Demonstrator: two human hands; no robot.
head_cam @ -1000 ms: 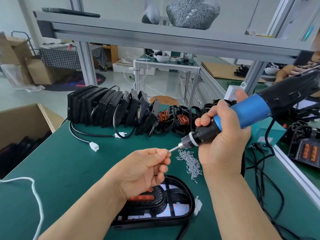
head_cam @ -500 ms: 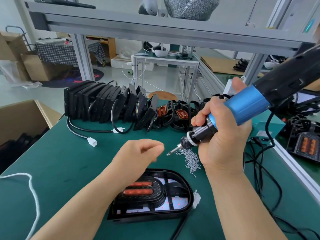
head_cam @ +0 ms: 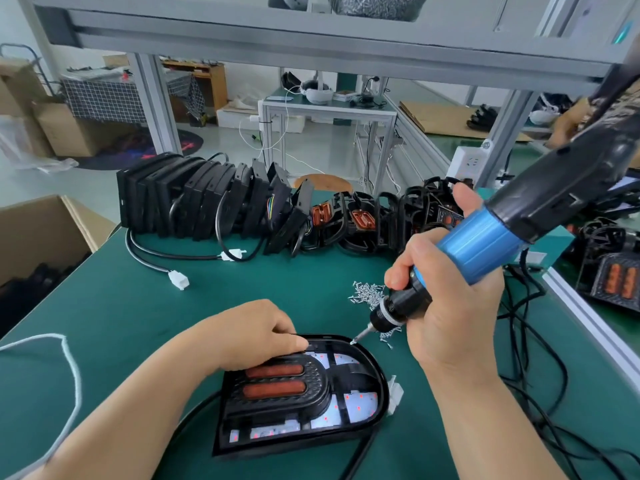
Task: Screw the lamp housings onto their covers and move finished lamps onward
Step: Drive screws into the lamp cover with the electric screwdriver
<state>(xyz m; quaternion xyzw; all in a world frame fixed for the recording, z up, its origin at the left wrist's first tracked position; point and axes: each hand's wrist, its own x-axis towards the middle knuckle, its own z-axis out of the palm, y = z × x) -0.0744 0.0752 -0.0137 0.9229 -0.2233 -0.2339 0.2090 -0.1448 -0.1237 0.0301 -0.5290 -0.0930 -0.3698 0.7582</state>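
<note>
A black lamp (head_cam: pixel 304 396) with two orange lenses and a white LED board lies flat on the green table in front of me. My left hand (head_cam: pixel 252 334) rests on its far left edge, fingers curled over the rim. My right hand (head_cam: pixel 446 306) grips a blue and black electric screwdriver (head_cam: pixel 485 244), tilted down to the left. Its bit tip (head_cam: pixel 353 341) touches the lamp's far rim. A small heap of silver screws (head_cam: pixel 369 294) lies just beyond the lamp, partly behind the screwdriver.
A row of black lamp housings (head_cam: pixel 207 202) and covers (head_cam: pixel 349 220) stands on edge along the table's far side. White connectors (head_cam: pixel 178 280) on black cables lie at left. An open cardboard box (head_cam: pixel 38 233) sits off the left edge. Black cables (head_cam: pixel 533 341) trail at right.
My left hand dropped from the screwdriver tip onto the lamp's far edge. The screwdriver came down until its bit met the lamp's rim.
</note>
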